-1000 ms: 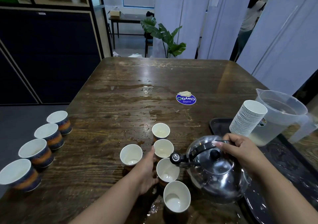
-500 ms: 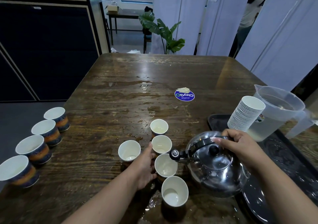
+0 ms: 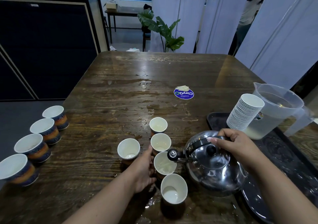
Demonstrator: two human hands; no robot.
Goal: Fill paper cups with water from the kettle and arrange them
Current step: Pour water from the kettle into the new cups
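On wet wooden table (image 3: pixel 120 89): left hand (image 3: pixel 143 170) fingers around cup (image 3: pixel 164 163); right hand (image 3: pixel 235 146) fingers clamp kettle (image 3: pixel 215 168) handle.

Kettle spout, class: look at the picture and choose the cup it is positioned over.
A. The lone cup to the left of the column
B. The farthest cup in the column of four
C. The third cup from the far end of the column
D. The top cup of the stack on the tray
C: the kettle, held by the right hand, has its spout tip at the rim of the third cup, which the left hand steadies.
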